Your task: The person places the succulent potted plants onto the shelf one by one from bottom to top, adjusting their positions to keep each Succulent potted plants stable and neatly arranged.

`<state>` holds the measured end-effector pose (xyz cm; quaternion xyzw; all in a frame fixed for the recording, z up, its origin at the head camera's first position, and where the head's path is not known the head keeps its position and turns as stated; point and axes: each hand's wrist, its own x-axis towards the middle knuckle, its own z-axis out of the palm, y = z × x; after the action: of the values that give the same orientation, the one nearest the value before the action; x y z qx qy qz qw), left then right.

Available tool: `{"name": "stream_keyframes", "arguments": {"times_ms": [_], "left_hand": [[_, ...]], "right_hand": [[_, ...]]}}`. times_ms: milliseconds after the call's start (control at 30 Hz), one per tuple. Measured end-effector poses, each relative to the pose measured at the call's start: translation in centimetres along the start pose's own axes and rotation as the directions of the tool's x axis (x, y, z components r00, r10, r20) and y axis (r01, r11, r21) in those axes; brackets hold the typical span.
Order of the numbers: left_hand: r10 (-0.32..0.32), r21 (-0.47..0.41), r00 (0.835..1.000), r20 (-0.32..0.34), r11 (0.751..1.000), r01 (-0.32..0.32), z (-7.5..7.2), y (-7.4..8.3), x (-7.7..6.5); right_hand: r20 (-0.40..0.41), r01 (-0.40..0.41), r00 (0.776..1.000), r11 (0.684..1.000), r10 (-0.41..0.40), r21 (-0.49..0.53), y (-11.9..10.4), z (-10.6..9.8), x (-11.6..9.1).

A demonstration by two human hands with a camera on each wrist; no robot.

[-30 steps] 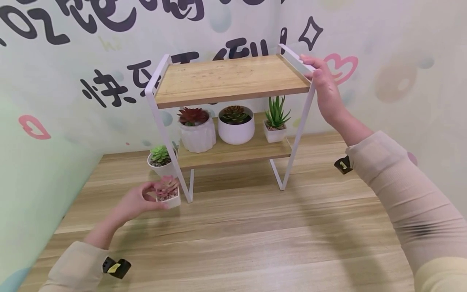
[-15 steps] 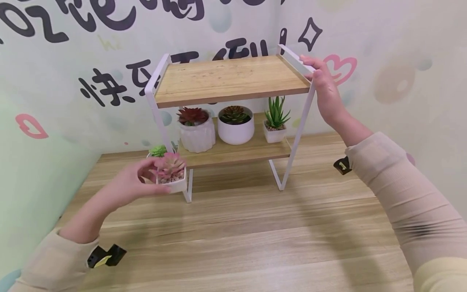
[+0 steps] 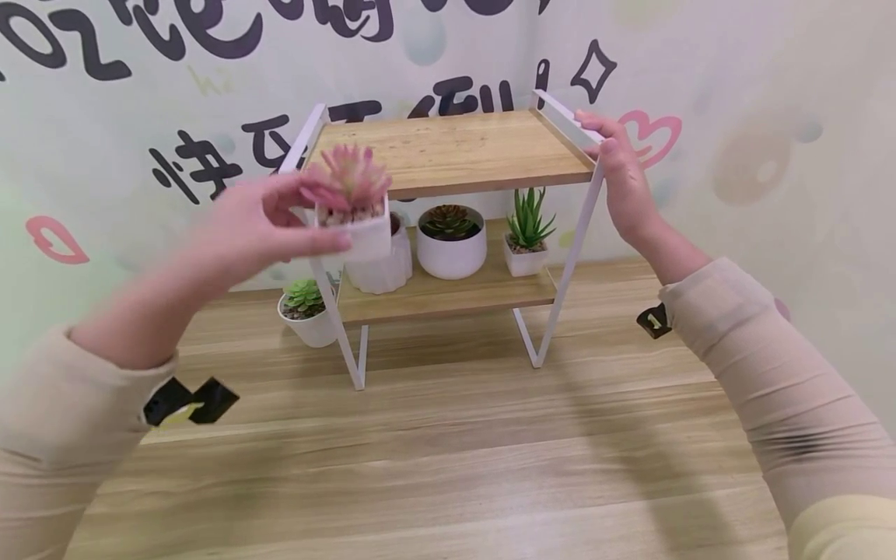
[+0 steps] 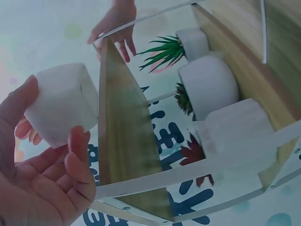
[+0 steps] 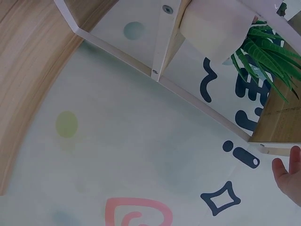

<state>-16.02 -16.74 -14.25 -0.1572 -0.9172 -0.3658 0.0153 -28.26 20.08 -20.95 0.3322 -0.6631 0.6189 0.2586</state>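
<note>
My left hand (image 3: pixel 241 225) grips a pink succulent in a square white pot (image 3: pixel 367 237), raised before the left front corner of the two-tier shelf (image 3: pixel 476 148). In the left wrist view, thumb and fingers lie around the white pot (image 4: pixel 61 103), seen from below. My right hand (image 3: pixel 625 183) holds the shelf's upper right metal rail near the front corner. On the lower tier stand a red succulent in a ribbed white pot (image 3: pixel 385 272), partly hidden, a dark succulent in a round white pot (image 3: pixel 451 253) and a spiky green plant (image 3: pixel 530 222) in a small square pot.
A green succulent in a white pot (image 3: pixel 308 315) stands on the wooden table (image 3: pixel 448 467), left of the shelf. Behind the shelf rises a pale wall (image 3: pixel 91 163) with dark lettering and pink hearts. The shelf has slanted white metal legs (image 3: pixel 343 342).
My left hand has lifted the pink succulent from near the table, beside the shelf's left leg, up to about upper-tier height. My right hand stays on the rail.
</note>
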Motion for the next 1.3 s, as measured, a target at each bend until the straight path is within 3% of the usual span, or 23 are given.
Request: {"name": "stream_keyframes", "arguments": {"times_ms": [100, 200, 433, 600, 767, 1300], "left_hand": [[-0.024, -0.028, 1.0, -0.009, 0.999, 0.024, -1.0, 0.9, 1.3], [-0.061, -0.094, 0.998, 0.029, 0.994, 0.064, -1.7, 1.6, 3.1], [-0.135, -0.218, 0.988, 0.074, 0.965, 0.148, -1.9, 3.1, 6.6], [-0.202, -0.2, 0.971, 0.125, 0.954, 0.225, -1.7, 4.4, 8.5], [-0.276, -0.166, 0.945, 0.173, 0.938, 0.304, -1.5, 5.0, 9.8], [-0.379, -0.125, 0.885, 0.271, 0.898, 0.422, -2.2, 4.6, 12.3]], "right_hand": [[0.001, 0.009, 1.0, 1.0, -0.009, 0.009, 0.0, 0.1, 0.0], [0.003, 0.027, 1.0, 1.0, -0.027, 0.011, 0.1, 0.2, 0.0], [0.014, 0.001, 1.0, 1.0, -0.001, 0.005, 0.1, 0.1, 0.0], [0.013, -0.019, 1.0, 1.0, 0.019, 0.001, 0.1, -0.1, 0.0], [0.009, -0.027, 1.0, 1.0, 0.027, -0.004, 0.0, -0.1, -0.1], [0.018, -0.033, 0.999, 0.998, 0.034, -0.045, -0.1, -0.2, 0.0]]}}
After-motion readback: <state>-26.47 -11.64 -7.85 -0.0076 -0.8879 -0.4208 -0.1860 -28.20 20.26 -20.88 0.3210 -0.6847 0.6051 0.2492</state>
